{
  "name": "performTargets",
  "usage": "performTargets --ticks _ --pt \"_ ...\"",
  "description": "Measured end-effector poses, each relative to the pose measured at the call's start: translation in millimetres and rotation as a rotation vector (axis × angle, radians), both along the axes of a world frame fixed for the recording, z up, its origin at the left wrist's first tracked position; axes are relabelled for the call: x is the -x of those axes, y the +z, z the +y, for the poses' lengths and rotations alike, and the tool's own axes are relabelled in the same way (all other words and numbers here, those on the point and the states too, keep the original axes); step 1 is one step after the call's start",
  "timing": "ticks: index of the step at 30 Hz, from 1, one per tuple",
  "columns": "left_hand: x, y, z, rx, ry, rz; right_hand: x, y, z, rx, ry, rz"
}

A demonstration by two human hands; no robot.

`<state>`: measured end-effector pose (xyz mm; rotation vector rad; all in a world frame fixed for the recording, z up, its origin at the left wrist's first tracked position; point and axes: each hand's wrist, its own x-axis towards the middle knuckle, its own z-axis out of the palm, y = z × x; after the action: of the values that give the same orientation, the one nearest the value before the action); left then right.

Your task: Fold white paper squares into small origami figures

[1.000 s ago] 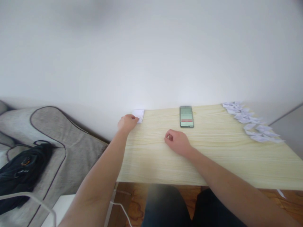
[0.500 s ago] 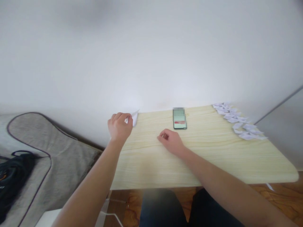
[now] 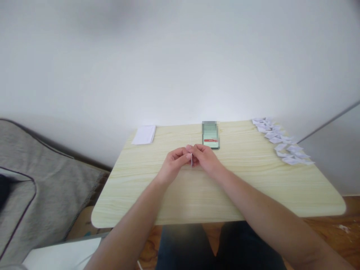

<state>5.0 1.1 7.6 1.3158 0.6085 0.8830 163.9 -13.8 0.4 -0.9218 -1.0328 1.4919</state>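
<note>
Over the middle of the table, my left hand and my right hand meet, both pinching one thin white sheet of paper. The paper is held upright and seen nearly edge-on, so its shape is mostly hidden by my fingers. A stack of white paper lies at the table's back left. Just behind my right hand, a phone with a lit, partly blurred screen lies flat.
Several folded white paper pieces form a row along the right side of the pale wooden table. A white wall rises behind it. Grey fabric and a white surface are at left.
My left hand has moved right from the paper stack, bringing a sheet to the middle. My right hand has closed on it too. The view has shifted slightly.
</note>
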Motion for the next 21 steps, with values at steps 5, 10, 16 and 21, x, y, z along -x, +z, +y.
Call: performTargets --ticks 5,10,16,21 --pt "0.7 -6.1 1.8 0.052 0.025 -0.03 1.1 2.7 -0.1 0.022 0.003 -0.048" --pt "0.8 -6.0 1.2 0.041 0.006 -0.032 -0.6 3.6 -1.6 -0.009 0.006 -0.071" --pt "1.6 -4.4 1.5 -0.022 -0.007 -0.013 -2.7 4.0 -2.6 -0.017 0.02 -0.083" --pt "2.3 -5.8 2.6 -0.006 -0.02 -0.024 -3.2 2.7 -2.1 -0.016 0.033 -0.067"
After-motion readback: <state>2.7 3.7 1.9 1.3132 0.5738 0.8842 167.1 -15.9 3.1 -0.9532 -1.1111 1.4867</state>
